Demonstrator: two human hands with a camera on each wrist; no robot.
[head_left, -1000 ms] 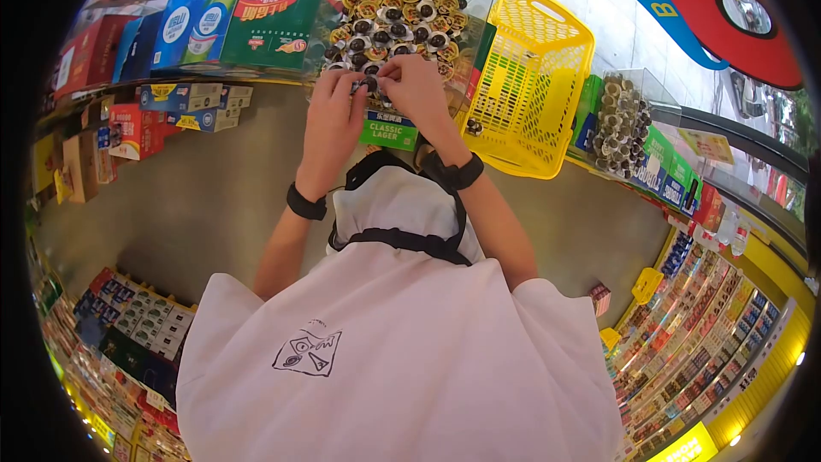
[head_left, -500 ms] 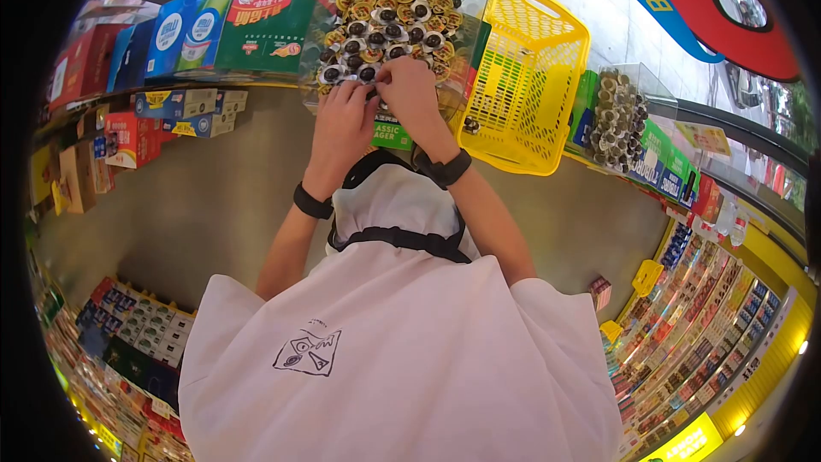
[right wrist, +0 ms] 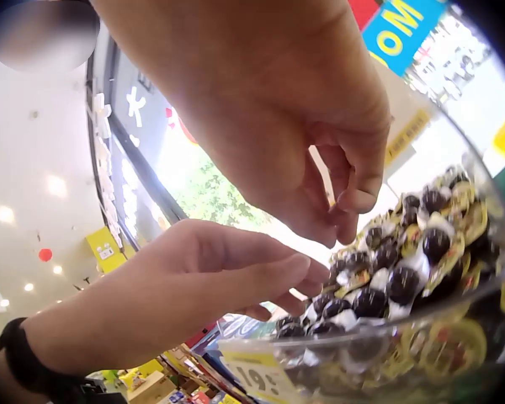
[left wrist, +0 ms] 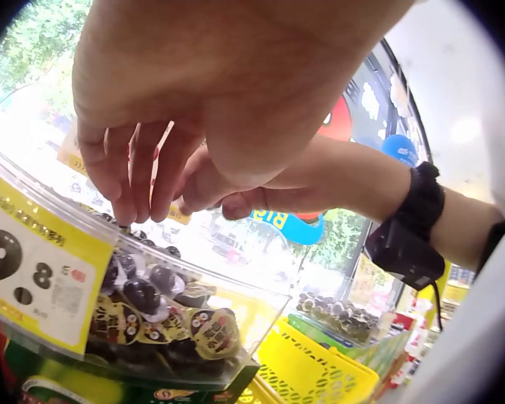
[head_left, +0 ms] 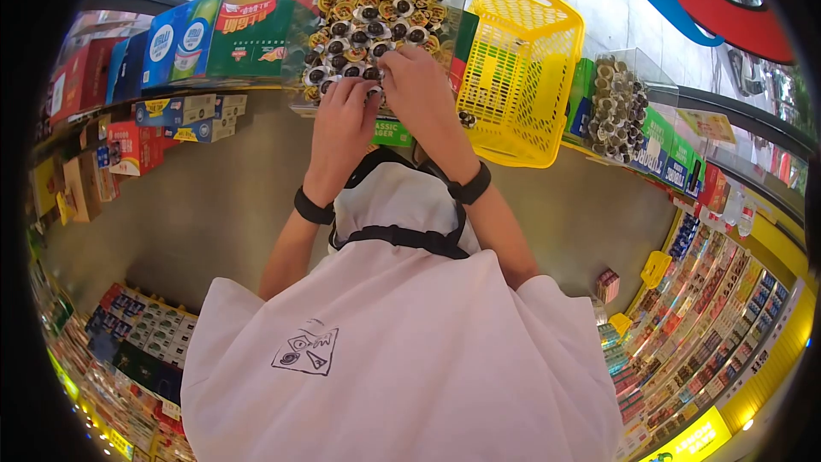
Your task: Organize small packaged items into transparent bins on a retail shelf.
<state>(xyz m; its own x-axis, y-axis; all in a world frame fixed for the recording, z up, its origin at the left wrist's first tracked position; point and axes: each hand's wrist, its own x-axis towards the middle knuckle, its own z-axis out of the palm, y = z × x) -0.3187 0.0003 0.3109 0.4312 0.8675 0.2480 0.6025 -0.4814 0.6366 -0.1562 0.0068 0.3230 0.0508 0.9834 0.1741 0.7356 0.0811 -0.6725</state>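
Note:
A clear bin (head_left: 301,109) holds a heap of small packaged sweets (head_left: 359,37), each a dark glossy ball in a clear cup with a gold printed lid. My left hand (head_left: 344,130) reaches over the bin's near rim, fingers slanting down to the nearest sweets. Its thumb lies almost straight beside the fingers in the right wrist view. Close to its right, my right hand (head_left: 421,96) bends its fingers and thumb down at the heap. The right fingertips (right wrist: 345,227) come together just over the sweets; I cannot tell whether a sweet is between them.
A yellow basket (head_left: 571,60) stands right of the bin, with a loose sweet by its near left corner. Beyond it is a second clear bin (head_left: 654,77) of similar sweets. Boxes (head_left: 248,34) line the left side. A yellow price card (left wrist: 42,261) fronts the bin.
The bin and basket have shifted slightly left and up in the head view. The hands stay at the bin's near side; the right fingertips are now a little apart from the left ones.

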